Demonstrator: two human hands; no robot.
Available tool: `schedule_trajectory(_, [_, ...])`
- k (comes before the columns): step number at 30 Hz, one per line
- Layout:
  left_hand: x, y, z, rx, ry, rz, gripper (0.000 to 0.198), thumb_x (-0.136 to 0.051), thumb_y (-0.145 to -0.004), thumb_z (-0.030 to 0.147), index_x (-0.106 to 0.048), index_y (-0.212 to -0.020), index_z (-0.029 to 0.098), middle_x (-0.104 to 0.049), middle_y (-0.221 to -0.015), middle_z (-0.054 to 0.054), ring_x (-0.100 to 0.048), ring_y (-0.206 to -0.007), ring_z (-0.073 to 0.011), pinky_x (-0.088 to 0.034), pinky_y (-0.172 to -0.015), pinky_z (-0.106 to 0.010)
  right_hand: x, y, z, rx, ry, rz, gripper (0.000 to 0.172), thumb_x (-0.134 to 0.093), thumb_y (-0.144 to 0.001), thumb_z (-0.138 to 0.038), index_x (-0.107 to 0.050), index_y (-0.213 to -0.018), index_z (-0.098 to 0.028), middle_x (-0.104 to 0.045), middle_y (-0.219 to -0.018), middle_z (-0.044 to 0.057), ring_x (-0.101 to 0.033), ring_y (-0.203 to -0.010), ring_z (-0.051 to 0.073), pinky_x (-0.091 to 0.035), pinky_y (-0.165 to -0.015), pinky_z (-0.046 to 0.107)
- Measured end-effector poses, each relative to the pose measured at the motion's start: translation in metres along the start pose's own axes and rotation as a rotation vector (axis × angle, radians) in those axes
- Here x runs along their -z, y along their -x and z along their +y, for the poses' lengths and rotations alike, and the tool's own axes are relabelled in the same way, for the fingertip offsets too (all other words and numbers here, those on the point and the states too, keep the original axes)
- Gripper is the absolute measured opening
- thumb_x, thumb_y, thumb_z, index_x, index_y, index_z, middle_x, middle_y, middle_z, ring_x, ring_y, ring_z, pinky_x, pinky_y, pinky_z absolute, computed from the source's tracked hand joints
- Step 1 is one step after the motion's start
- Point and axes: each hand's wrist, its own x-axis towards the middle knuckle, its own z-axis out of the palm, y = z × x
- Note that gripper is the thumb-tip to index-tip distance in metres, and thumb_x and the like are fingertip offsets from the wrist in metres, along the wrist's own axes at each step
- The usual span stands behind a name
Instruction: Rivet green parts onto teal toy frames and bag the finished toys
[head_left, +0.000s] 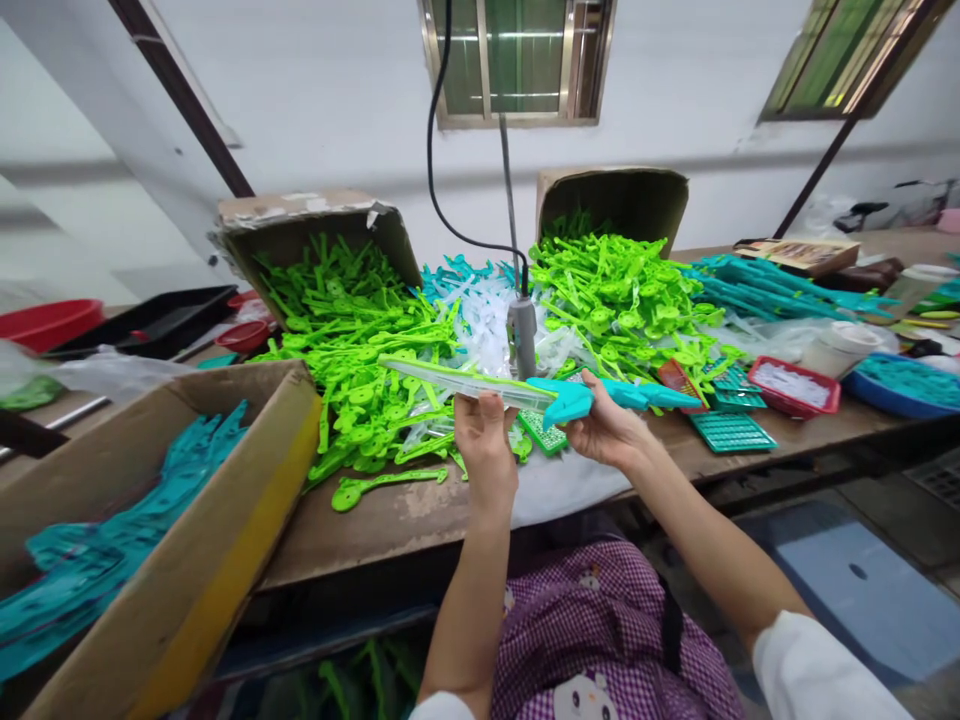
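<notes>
A sword-shaped plastic toy (450,380) lies nearly level across both hands, just above the table's front part. Its long blade is clear with a bright green edge, and its right end is teal (645,395). My left hand (489,430) is closed on the blade from below, thumb against its near side. Around the teal part, close to where it meets the blade, my right hand (606,425) is closed. Behind the toy stands a grey upright tool (521,335) on a black cable. Green plastic pieces (382,400) are heaped to the left of my hands.
Two tipped cardboard boxes (611,185) spill green pieces at the back. A large carton (247,490) with teal parts stands at left. On the right are a red tray (795,385) of small white parts, green grid trays (733,432) and a blue basin (904,385).
</notes>
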Motion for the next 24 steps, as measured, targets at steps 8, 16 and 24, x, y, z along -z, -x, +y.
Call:
schedule_trajectory(8, [0.009, 0.002, -0.004, 0.042, 0.058, 0.038, 0.032, -0.076, -0.073, 0.047, -0.06, -0.09, 0.025, -0.065, -0.091, 0.002, -0.066, -0.086, -0.0119, -0.055, -0.075, -0.023, 0.005, 0.0, -0.003, -0.102, -0.067, -0.058, 0.026, -0.057, -0.09, -0.04, -0.057, -0.092, -0.014, -0.072, -0.066, 0.002, -0.07, -0.056, 0.014, -0.059, -0.05, 0.022])
schedule_trajectory(16, [0.008, 0.016, 0.0, 0.044, -0.026, -0.111, 0.049, -0.082, -0.069, 0.04, -0.061, -0.11, 0.025, -0.068, -0.116, -0.007, -0.062, -0.114, -0.0213, -0.049, -0.096, -0.031, 0.012, 0.0, 0.002, -0.047, -0.11, 0.096, 0.025, -0.053, -0.092, -0.04, -0.057, -0.089, -0.015, -0.072, -0.062, 0.0, -0.07, -0.053, 0.016, -0.06, -0.051, 0.027])
schedule_trajectory(24, [-0.009, 0.027, -0.007, -0.006, 0.006, 0.011, 0.059, -0.088, -0.061, 0.027, -0.059, -0.113, 0.025, -0.069, -0.11, -0.005, -0.065, -0.106, -0.0186, -0.05, -0.093, -0.027, 0.008, 0.011, -0.004, -0.003, -0.006, 0.149, 0.028, -0.059, -0.088, -0.045, -0.061, -0.093, -0.017, -0.073, -0.062, 0.001, -0.067, -0.046, 0.015, -0.058, -0.045, 0.025])
